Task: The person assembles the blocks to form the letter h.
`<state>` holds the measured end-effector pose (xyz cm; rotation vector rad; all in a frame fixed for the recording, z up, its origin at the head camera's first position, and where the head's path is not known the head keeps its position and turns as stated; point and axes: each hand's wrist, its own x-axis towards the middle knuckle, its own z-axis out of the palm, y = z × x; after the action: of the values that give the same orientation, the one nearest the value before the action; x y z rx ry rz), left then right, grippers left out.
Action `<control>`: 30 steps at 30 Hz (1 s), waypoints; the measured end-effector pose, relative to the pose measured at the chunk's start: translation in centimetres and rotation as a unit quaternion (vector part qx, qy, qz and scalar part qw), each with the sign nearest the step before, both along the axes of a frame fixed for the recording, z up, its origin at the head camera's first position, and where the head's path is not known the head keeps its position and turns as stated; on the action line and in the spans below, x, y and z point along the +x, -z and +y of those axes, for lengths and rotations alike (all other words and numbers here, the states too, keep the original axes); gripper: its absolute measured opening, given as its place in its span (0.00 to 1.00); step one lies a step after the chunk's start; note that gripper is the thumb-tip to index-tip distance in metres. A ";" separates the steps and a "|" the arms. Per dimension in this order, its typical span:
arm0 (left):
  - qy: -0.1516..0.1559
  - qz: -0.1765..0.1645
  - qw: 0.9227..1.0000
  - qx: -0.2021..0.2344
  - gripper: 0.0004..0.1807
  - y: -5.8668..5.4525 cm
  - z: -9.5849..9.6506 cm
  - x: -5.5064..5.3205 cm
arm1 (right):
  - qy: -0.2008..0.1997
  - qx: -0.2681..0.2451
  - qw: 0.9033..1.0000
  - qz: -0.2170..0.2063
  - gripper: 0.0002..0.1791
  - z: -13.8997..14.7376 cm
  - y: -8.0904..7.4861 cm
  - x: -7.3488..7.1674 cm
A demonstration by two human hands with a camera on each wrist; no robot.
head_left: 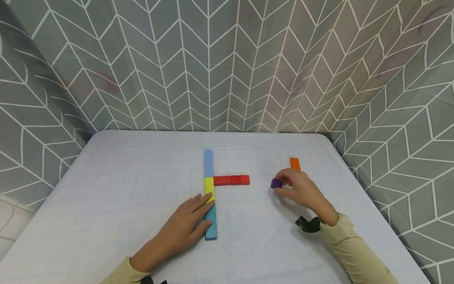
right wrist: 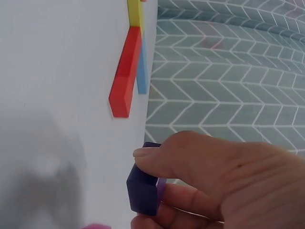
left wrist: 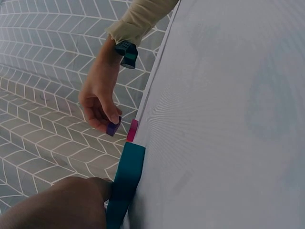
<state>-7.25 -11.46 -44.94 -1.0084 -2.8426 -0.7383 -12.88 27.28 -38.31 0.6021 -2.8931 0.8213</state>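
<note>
My left hand lies with its fingers extended over the yellow block and the teal block. These join the light blue block in a straight column. A red bar made of joined pieces sticks out to the right from the yellow block. At the right, my right hand pinches a small purple block between thumb and fingers. The right wrist view shows this purple block held above the white table. A pink block lies near that hand, partly hidden in the head view.
An orange block lies just beyond the right hand, its near end covered. The white tabletop ends at a patterned curtain behind and at the sides. A dark wrist device hangs by the right cuff.
</note>
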 end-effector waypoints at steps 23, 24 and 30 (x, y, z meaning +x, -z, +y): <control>0.002 0.001 1.000 0.012 0.32 0.3 -0.1 0.0 | -0.050 -0.013 0.999 -0.009 0.16 -3.4 0.3 -0.5; 0.002 0.001 1.000 0.012 0.32 0.3 -0.1 0.0 | -0.051 -0.013 0.999 -0.010 0.16 -3.5 0.3 -0.6; 0.001 0.006 1.000 0.007 0.33 0.4 -0.1 -0.1 | -0.059 -0.024 0.998 -0.012 0.16 -4.2 0.6 -0.8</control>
<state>-7.32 -11.57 -45.33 -1.0110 -2.8224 -0.7476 -13.71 23.09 -38.89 0.7707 -2.8722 0.9164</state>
